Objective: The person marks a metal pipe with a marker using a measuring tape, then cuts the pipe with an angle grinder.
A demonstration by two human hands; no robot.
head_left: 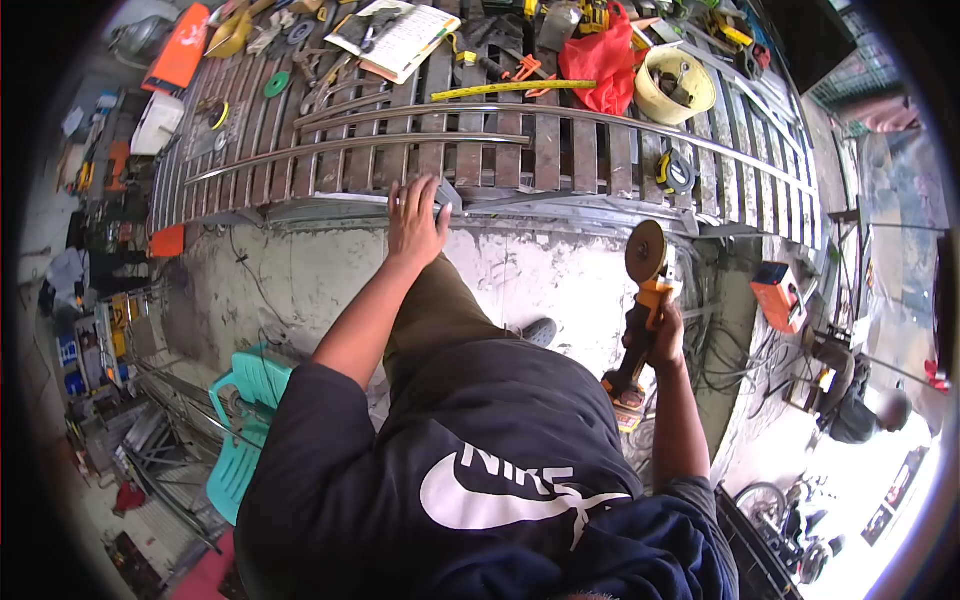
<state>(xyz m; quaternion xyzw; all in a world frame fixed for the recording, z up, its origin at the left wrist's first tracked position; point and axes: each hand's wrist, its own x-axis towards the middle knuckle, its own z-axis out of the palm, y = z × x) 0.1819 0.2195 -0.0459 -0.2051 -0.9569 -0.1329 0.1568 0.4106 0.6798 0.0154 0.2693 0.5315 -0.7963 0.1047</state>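
My right hand is wrapped round the body of a yellow-and-black cordless angle grinder. Its brown disc points up toward the workbench, and the battery end hangs low by my forearm. At the front edge of the slatted metal workbench, my left hand has its fingers stretched out and thumb apart. A short grey metal piece lies right beside that thumb. Two long shiny metal tubes rest across the slats just beyond my fingers.
On the bench are a tape measure, a cream bucket of parts, a red bag, a yellow ruler and an open notebook. A turquoise chair stands at left. Cables hang at right; another person is beyond.
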